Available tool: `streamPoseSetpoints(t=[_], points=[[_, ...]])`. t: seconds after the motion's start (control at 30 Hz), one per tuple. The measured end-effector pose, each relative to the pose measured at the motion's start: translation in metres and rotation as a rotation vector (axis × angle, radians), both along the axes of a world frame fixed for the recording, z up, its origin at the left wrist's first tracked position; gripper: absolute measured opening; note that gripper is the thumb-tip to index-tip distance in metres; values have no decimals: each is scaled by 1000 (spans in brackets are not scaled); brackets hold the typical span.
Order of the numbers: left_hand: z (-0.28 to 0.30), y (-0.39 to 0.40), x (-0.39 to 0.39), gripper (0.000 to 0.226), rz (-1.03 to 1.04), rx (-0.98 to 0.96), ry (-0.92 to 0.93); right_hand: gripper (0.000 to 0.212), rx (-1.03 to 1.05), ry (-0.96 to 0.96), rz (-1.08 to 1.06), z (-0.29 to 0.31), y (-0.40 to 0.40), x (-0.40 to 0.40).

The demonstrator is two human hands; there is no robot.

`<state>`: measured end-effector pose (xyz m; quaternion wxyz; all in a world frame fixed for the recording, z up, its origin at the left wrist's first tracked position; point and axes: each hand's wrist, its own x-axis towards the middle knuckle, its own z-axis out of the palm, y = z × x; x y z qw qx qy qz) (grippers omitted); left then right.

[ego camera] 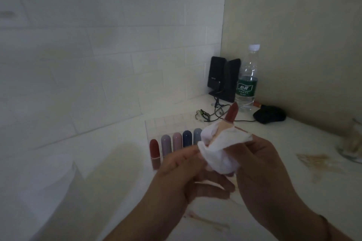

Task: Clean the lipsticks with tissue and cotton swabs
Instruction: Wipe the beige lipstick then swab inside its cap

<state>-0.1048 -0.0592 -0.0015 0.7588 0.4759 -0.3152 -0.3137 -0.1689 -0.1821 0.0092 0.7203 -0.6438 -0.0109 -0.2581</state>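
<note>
A red-brown lipstick (232, 112) pokes up out of a crumpled white tissue (221, 147) held above the white counter. My right hand (262, 172) grips the tissue around the lipstick's lower part. My left hand (186, 174) holds the tissue's left side, fingers curled under it. Behind the hands, several capped lipsticks (177, 142) in red, lilac, pink and blue stand in a row in a clear gridded organizer (168, 122). Thin cotton swabs (203, 220) lie on the counter below my wrists.
A tissue roll (49, 188) stands at the near left. In the back corner are a black speaker pair (223, 78), a water bottle (247, 78), tangled cables (213, 112) and a black mouse (269, 114). A glass holder (352, 143) sits at the right edge.
</note>
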Motion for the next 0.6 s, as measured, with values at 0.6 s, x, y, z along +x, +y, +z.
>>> streamPoseSetpoints(t=[0.6], points=[[-9,0,-2,20,900,226,-700,12,-50,-18,-148,-1,15,2]])
